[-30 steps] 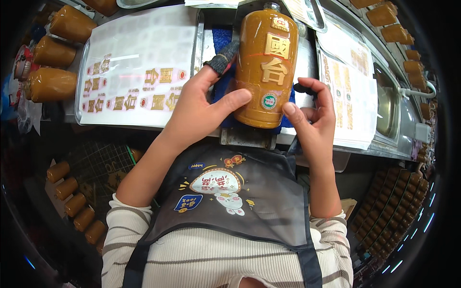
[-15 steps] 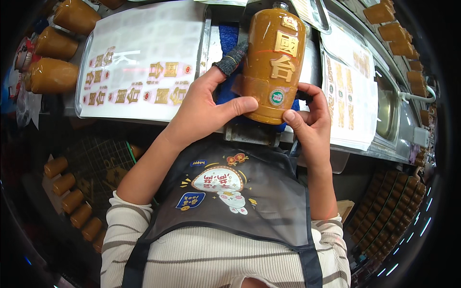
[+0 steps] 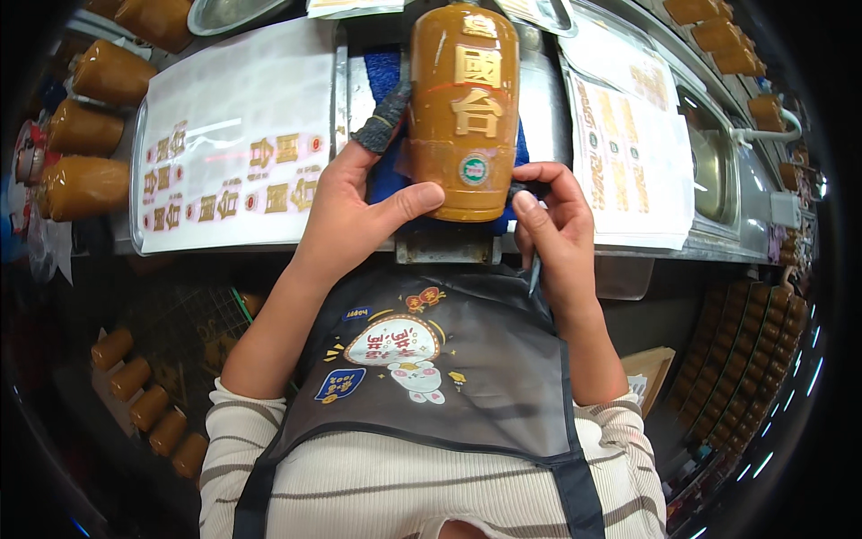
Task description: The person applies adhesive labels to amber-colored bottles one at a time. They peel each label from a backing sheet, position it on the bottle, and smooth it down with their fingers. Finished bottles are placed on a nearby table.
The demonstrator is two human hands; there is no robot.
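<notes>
An amber-brown bottle [image 3: 462,99] with raised gold characters and a small round green-and-white sticker [image 3: 473,168] lies over a blue cloth [image 3: 384,76]. Around its lower left side my left hand [image 3: 359,193] is closed, thumb on the front near the base; a dark knitted finger cover [image 3: 382,121] is on it. Clear film shows on the bottle's lower part. My right hand [image 3: 557,216] is beside the base at the right, fingers curled around a slim dark tool [image 3: 536,276] whose pointed end sticks out below; its kind is hard to make out.
On the left lies a tray with a white sheet [image 3: 242,99] of gold character stickers. More sticker sheets [image 3: 620,153] lie at the right, beside a metal sink [image 3: 711,166] with a white tap [image 3: 772,133]. Several brown bottles [image 3: 85,189] stand at the left; more fill racks [image 3: 741,359] lower right.
The view has shifted, so the bottle and hands appear farther left. My right fingers have drawn slightly away from the bottle's front, and the tool's pointed end shows more clearly.
</notes>
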